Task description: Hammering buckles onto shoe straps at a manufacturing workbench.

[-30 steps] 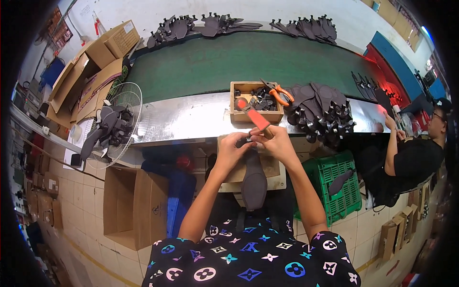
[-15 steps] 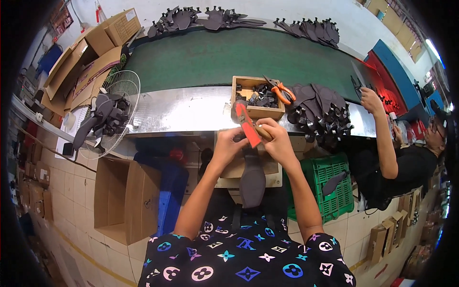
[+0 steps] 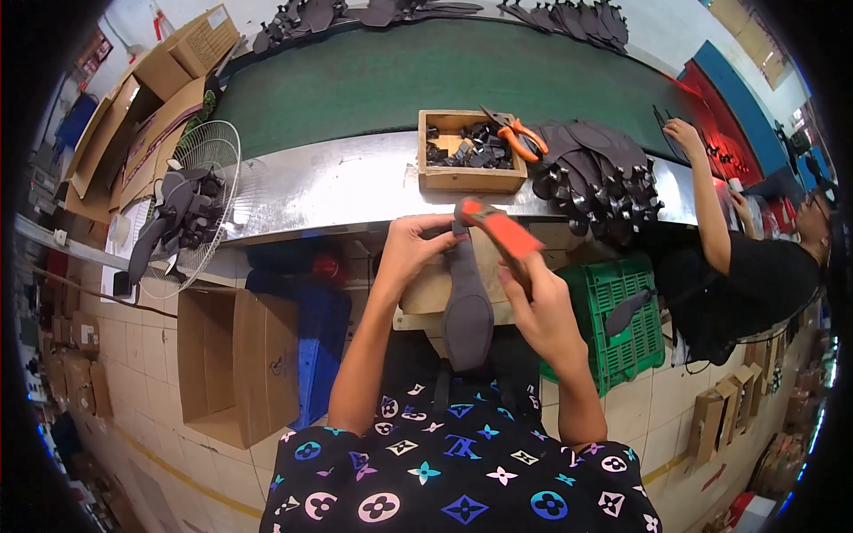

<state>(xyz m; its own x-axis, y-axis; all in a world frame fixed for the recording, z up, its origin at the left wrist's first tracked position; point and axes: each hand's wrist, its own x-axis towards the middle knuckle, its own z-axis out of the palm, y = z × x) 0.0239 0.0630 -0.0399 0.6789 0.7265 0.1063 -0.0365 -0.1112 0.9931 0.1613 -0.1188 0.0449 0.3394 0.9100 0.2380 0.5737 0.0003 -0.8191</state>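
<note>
Two hands mid-frame: L hand [image 3: 413,252] pinching upper end of dk sole [image 3: 468,320], R hand [image 3: 548,308] gripping hammer [image 3: 512,234], red part slanting R. Sole's just below ctr, wide end down. Upper ctr: wood box [image 3: 471,181] w/ blk bits [image 3: 480,153] on worktop [image 3: 311,191], pliers [image 3: 521,139] at its R side, sole pile [image 3: 591,164] further R.

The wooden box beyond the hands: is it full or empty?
Neither: partly filled. Small black pieces lie in the wooden box, with its bare bottom showing between them.
</note>
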